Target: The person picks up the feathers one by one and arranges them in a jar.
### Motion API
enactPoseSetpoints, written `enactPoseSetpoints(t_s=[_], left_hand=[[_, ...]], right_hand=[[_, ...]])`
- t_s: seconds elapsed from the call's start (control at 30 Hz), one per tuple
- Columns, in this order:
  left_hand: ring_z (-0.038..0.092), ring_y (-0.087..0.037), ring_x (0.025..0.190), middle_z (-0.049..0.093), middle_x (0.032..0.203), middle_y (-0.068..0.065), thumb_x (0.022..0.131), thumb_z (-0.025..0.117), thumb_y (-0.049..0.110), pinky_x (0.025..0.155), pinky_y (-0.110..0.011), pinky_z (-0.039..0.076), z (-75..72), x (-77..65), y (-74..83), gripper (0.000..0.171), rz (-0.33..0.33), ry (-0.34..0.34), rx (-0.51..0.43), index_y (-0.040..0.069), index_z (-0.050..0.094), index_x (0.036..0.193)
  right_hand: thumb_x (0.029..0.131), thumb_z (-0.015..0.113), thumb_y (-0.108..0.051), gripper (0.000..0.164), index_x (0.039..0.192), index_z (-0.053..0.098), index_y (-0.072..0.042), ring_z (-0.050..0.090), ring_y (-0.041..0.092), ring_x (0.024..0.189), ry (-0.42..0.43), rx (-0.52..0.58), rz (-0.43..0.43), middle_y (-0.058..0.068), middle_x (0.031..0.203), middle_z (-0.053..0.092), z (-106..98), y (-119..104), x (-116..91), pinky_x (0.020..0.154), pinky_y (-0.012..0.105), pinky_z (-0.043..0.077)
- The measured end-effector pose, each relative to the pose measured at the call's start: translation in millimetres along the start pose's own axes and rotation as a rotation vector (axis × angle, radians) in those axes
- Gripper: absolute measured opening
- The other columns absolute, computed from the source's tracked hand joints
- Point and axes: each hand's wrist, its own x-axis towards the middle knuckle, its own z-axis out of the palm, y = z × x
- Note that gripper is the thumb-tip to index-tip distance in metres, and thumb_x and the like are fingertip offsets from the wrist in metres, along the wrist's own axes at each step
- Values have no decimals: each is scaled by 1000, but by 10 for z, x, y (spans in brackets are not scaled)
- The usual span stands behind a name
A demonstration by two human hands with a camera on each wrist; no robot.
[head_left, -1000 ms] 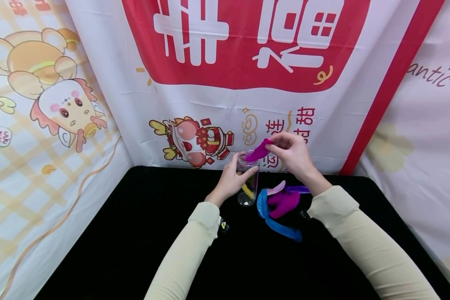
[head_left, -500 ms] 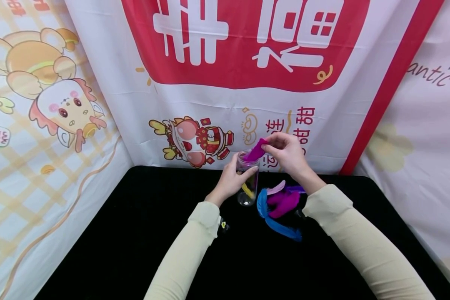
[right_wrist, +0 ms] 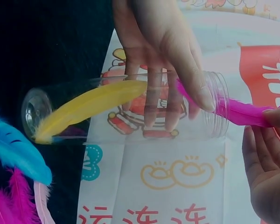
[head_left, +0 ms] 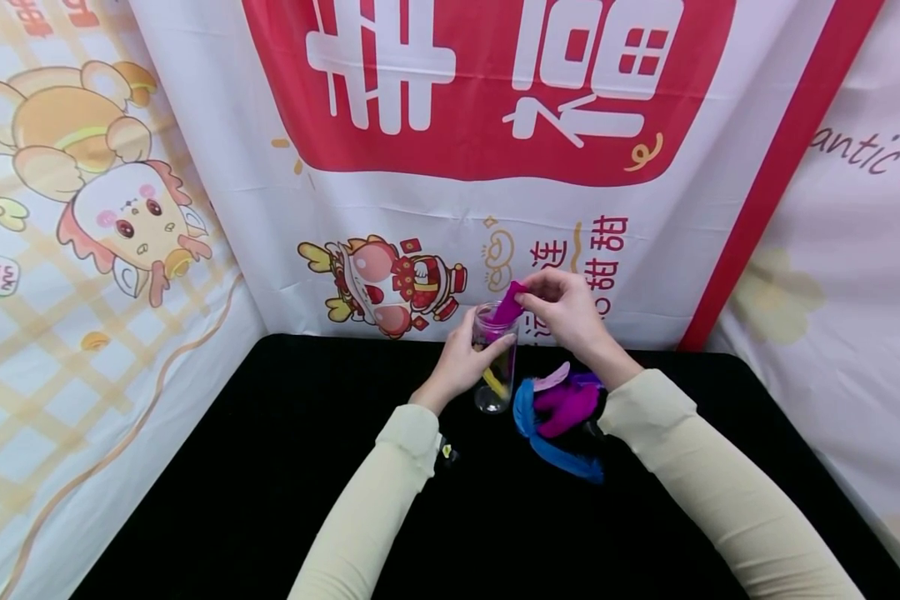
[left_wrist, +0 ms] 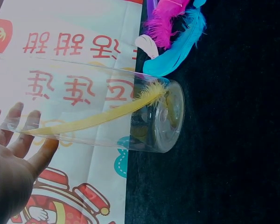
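Observation:
My left hand grips a clear plastic jar near its open mouth, thumb on the near side and fingers behind. Inside the jar lies a yellow feather, its fluffy end at the base. My right hand pinches a magenta feather between thumb and fingertips. That feather's other end reaches through the jar's mouth, as the right wrist view shows. On the table beside the jar is a small pile with a blue feather, magenta feathers and a pale pink feather.
The black table ends at a printed white and red cloth hanging just behind the jar. Patterned cloths also hang at the left and right. A purple feather lies partly behind the right sleeve.
My right hand has moved left and slightly down toward the jar, and the magenta feather reaches further into the mouth at a steeper angle. My left hand and the jar have stayed put.

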Motion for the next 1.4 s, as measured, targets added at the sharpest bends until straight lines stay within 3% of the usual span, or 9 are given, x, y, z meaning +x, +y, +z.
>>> enactPoseSetpoints(t_s=[0.2,0.57,0.9,1.4], left_hand=[[62,-19,119,60,136,-6,95,69,52,97,-40,54,-4,2,14,76,3,0,6,17,37,154],[62,-19,119,61,135,-8,96,70,47,97,-40,53,-12,-1,-1,76,28,0,-1,10,36,154],[63,-18,117,62,134,-7,97,70,47,96,-39,54,-9,-12,-7,72,25,-2,6,18,37,154],[62,-21,118,61,136,-8,96,69,51,98,-42,53,-9,-8,-10,80,16,-3,16,12,34,156]], right_hand=[[91,76,-4,13,102,74,2,66,12,75,-10,-6,-12,19,96,74,35,-8,8,60,23,51],[92,76,-4,15,105,74,3,68,16,82,-45,-22,16,21,100,74,115,-8,24,69,23,53],[94,70,1,18,110,71,11,68,22,85,-82,-70,71,28,106,72,168,-38,41,69,22,51],[93,76,-8,13,104,76,-2,68,24,84,-81,-166,31,15,98,76,142,32,25,69,27,52]])
